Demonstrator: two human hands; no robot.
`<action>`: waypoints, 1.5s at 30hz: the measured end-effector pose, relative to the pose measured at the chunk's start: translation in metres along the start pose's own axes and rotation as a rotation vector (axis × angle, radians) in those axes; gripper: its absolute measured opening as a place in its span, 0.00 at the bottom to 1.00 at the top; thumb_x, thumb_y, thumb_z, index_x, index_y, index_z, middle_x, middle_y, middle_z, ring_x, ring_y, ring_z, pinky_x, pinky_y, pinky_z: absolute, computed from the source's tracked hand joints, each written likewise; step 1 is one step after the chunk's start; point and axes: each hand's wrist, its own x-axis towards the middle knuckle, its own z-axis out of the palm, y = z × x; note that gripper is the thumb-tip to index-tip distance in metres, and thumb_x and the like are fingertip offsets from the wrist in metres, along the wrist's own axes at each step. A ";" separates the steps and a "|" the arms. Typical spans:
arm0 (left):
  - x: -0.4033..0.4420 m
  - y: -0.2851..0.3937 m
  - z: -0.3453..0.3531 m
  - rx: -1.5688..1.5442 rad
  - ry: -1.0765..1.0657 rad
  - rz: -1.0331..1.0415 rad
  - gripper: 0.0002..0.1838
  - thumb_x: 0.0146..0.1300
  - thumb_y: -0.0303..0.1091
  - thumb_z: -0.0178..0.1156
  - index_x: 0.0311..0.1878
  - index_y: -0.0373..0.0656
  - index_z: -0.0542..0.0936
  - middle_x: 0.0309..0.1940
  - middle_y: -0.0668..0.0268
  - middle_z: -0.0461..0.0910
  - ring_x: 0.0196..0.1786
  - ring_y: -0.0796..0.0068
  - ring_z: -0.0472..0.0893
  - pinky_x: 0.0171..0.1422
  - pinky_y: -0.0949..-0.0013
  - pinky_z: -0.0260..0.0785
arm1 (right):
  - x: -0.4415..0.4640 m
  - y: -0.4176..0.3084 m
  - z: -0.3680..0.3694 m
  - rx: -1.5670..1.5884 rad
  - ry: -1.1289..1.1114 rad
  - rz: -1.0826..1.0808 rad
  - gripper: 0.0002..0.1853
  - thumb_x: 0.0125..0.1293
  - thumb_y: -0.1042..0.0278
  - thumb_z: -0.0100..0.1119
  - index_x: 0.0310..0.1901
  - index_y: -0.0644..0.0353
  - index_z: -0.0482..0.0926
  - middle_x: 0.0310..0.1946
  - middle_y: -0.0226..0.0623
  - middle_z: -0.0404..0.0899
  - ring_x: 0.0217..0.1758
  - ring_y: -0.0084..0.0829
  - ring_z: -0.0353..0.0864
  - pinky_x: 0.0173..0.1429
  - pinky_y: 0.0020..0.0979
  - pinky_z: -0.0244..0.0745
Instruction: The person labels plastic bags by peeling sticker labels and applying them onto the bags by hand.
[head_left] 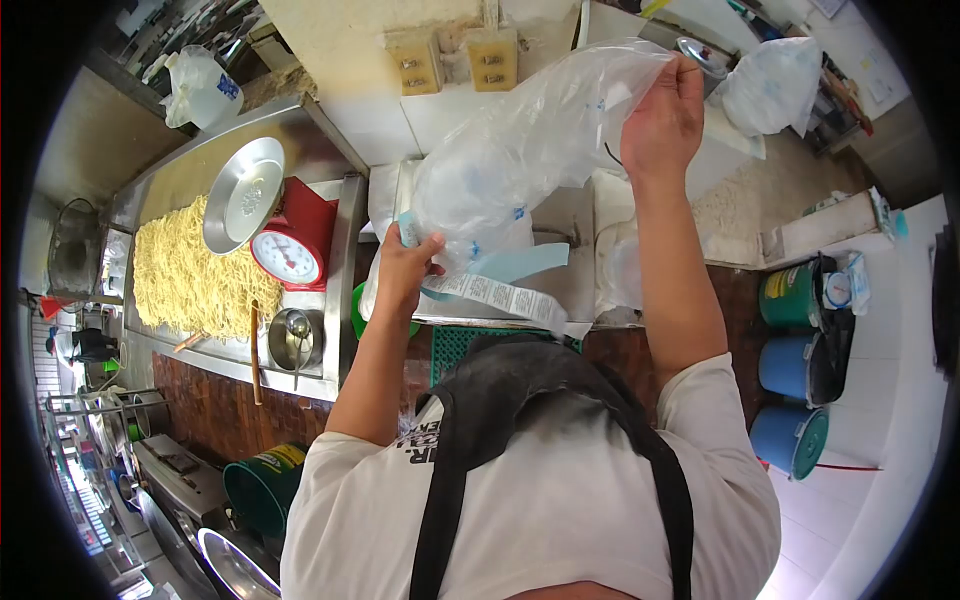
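Clear plastic bag (500, 150) stretches in the air between the person's hands, in front of the tiled far wall; its long axis slants from near left to far right, with the narrow, gathered end at far right and the fuller part sagging toward near left. Small blue marks on its film are too small to read, as are the lines printed on a white strip (500, 297) hanging by its near end, just beside a pale blue strip (525, 262). Right hand (665, 115) has its grip curled together on the far end, the arm extended forward and the wrist bent inward. Left hand (408, 265) is lower and nearer, thumb and fingers clamped on the near-left edge, its forearm angled forward. On the white shirt (560, 500), partly covered by a black apron (545, 375), "MR." can be read. Farther left, a table (347, 255) carries yellow noodles (175, 270), a metal bowl (308, 335) and a red scale (312, 225) with a metal pan (245, 195) on top; its dial figures are too small to read.
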 end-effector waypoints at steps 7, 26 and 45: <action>0.004 -0.013 -0.006 0.208 0.080 0.116 0.29 0.58 0.33 0.71 0.58 0.33 0.70 0.31 0.66 0.77 0.29 0.78 0.79 0.23 0.74 0.73 | -0.011 -0.065 0.017 0.429 -0.050 0.183 0.12 0.71 0.60 0.53 0.45 0.61 0.72 0.46 0.39 0.74 0.49 0.35 0.74 0.57 0.39 0.70; -0.096 0.060 0.075 0.045 -1.283 -0.105 0.12 0.68 0.36 0.65 0.48 0.40 0.83 0.37 0.71 0.84 0.42 0.81 0.79 0.49 0.74 0.72 | -0.091 -0.177 -0.047 0.154 -0.428 -0.176 0.32 0.73 0.38 0.46 0.58 0.63 0.74 0.40 0.39 0.79 0.49 0.43 0.76 0.61 0.43 0.74; 0.043 -0.134 0.300 0.208 -0.543 -0.240 0.15 0.64 0.44 0.66 0.43 0.41 0.80 0.29 0.69 0.78 0.27 0.79 0.75 0.30 0.72 0.67 | -0.159 -0.083 -0.322 0.039 0.568 0.797 0.17 0.72 0.72 0.49 0.60 0.64 0.74 0.53 0.40 0.80 0.56 0.32 0.80 0.59 0.33 0.77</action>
